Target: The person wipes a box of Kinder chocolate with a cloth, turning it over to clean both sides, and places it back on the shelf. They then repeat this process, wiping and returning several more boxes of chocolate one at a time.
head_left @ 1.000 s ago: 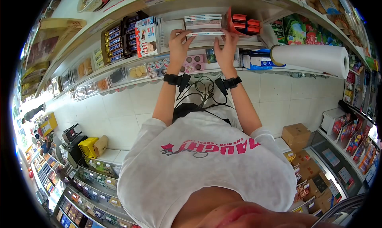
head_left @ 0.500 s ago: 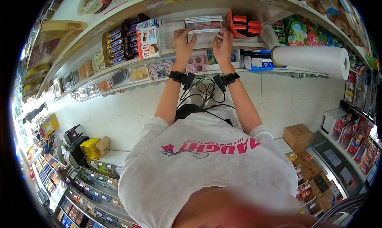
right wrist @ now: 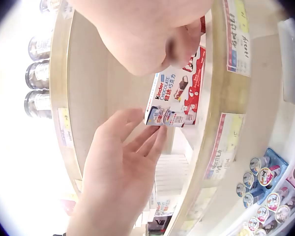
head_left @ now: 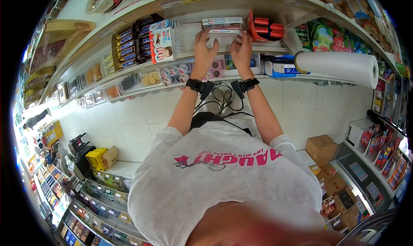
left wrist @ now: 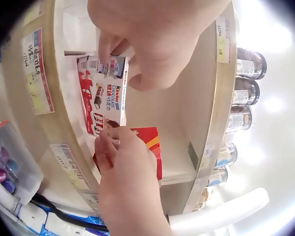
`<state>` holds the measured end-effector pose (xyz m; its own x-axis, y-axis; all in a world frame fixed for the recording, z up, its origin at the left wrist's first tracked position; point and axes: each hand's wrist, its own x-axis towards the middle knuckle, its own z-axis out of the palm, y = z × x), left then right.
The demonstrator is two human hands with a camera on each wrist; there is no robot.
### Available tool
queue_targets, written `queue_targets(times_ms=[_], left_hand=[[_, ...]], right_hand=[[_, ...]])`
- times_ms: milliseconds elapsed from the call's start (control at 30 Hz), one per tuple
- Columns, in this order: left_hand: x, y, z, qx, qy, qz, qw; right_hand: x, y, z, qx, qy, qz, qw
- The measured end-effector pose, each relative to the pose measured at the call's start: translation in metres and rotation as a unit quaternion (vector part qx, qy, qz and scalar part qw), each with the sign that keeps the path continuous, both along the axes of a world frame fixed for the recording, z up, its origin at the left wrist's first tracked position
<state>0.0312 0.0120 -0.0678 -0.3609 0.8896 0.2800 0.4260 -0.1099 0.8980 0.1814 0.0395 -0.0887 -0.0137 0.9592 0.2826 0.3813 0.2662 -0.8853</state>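
Observation:
A Kinder chocolate box (head_left: 226,31), white and red, stands on edge on the shelf, its printed front showing in the left wrist view and right wrist view. My left hand (head_left: 206,52) holds its left end, fingertips at the end and thumb by the top edge. At the opposite end, my right hand (head_left: 241,52) grips with bent fingers, some overlapping the front. Just behind are several similar flat boxes (head_left: 222,21). Beside my right hand sits a red open carton (head_left: 257,34) with red packs inside.
More Kinder boxes (head_left: 161,42) stand left of my hands, then boxes of chocolate bars (head_left: 124,50). An upper shelf edge (head_left: 232,1) overhangs the back. On the lower shelf are small round cups (head_left: 174,70); a large white roll (head_left: 337,65) juts out at right.
The held box has moved back toward the boxes behind it and slightly right. My left hand has shifted right, its thumb now lower and apart from the box front.

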Motion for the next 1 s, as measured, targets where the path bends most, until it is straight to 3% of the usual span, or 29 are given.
queue_targets(times_ms=[500,700,1000], left_hand=[[0.000,-0.005,-0.010,0.006,-0.006,-0.022,1.000],[-0.008,0.003,-0.018,-0.048,0.017,-0.027,0.998],[-0.008,0.011,-0.034,-0.025,0.002,-0.042,0.999]], right_hand=[[-0.006,-0.004,0.011,0.003,0.025,0.001,1.000],[-0.009,0.007,0.002,-0.013,0.024,0.008,1.000],[-0.012,0.018,-0.013,0.003,-0.008,0.024,1.000]])
